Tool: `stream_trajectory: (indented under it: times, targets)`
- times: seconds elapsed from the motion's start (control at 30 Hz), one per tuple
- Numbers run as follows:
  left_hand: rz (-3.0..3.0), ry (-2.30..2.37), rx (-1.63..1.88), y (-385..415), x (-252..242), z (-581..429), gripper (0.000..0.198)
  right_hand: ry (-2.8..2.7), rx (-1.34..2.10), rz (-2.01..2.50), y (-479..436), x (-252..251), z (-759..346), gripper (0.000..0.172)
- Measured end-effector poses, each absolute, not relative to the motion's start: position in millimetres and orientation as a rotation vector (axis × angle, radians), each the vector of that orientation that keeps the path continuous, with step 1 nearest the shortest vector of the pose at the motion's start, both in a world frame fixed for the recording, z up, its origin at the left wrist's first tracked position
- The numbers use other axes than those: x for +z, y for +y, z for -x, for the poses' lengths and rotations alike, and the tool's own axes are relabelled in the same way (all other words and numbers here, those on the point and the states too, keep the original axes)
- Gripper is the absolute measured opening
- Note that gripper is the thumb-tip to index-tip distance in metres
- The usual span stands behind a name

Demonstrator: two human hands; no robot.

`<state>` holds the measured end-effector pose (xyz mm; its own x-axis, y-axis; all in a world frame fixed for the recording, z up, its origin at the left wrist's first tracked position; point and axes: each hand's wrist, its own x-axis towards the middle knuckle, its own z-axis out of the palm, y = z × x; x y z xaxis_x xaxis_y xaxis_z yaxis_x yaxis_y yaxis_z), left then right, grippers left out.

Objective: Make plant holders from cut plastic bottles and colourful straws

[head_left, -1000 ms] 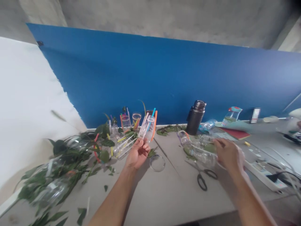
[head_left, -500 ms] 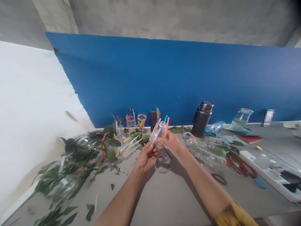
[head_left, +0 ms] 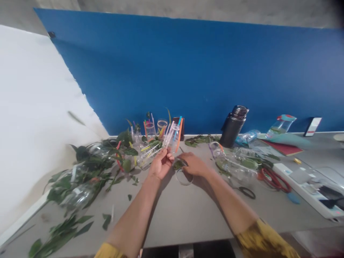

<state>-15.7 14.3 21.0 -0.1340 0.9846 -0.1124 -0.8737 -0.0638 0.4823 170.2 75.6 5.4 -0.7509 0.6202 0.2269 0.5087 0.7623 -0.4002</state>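
My left hand [head_left: 162, 164] is closed round the lower end of a clear plastic bottle piece [head_left: 175, 138], lifted above the table and tilted. Pale, blue and orange straws [head_left: 180, 132] stick up along its sides. My right hand [head_left: 195, 165] is low over the table to the right, its fingers apart beside a green leaf [head_left: 177, 165]; no grip on the leaf shows. Just below the fingers lies a clear plastic ring [head_left: 184, 177], partly covered by the hand.
Leafy cuttings [head_left: 64, 182] and clear bottles spread over the left side. Cups with straws [head_left: 151, 129] stand at the back. To the right are a black flask [head_left: 234, 126], more cut bottles [head_left: 242, 170], red-handled scissors [head_left: 276, 181] and a white power strip [head_left: 303, 188].
My right hand has come off the bottle piece and dropped to the table by the leaf. My left hand has carried the piece slightly left. The camera has tilted down.
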Motion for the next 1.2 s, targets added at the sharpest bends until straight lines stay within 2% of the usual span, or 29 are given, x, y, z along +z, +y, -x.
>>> stream_trajectory:
  times: [0.23,0.47,0.53,0.63,0.67,0.73,0.8,0.9,1.2]
  targets:
    - [-0.267,0.501,1.635,11.5,24.4,12.0,0.018,-2.717,0.288,1.156,73.0,10.2,-172.0,0.030]
    - [-0.304,0.476,1.641,10.0,27.1,12.5,0.018,-2.661,0.311,1.358,74.6,13.8,-177.4,0.017]
    - [-0.305,0.469,1.650,9.9,27.6,13.6,0.018,-2.539,0.439,1.299,80.2,11.8,-180.5,0.016]
    - [-0.324,0.462,1.658,10.1,26.9,14.0,0.017,-2.038,0.943,1.128,91.0,9.8,-186.0,0.007]
    - [-0.329,0.465,1.658,10.3,26.0,13.6,0.017,-1.818,1.144,1.049,94.0,9.3,-186.9,0.010]
    - [-0.328,0.483,1.651,10.9,23.1,11.9,0.017,-1.414,1.484,0.863,97.7,8.0,-186.4,0.026]
    - [-0.320,0.508,1.635,12.0,18.8,9.3,0.017,-1.153,1.675,0.710,98.2,5.6,-183.0,0.040]
    - [-0.324,0.545,1.613,13.9,10.9,4.9,0.017,-1.001,1.716,0.662,95.7,0.1,-174.8,0.049]
    - [-0.351,0.608,1.467,20.3,-12.8,1.4,0.013,-0.890,1.609,0.758,87.1,-11.2,-153.5,0.052]
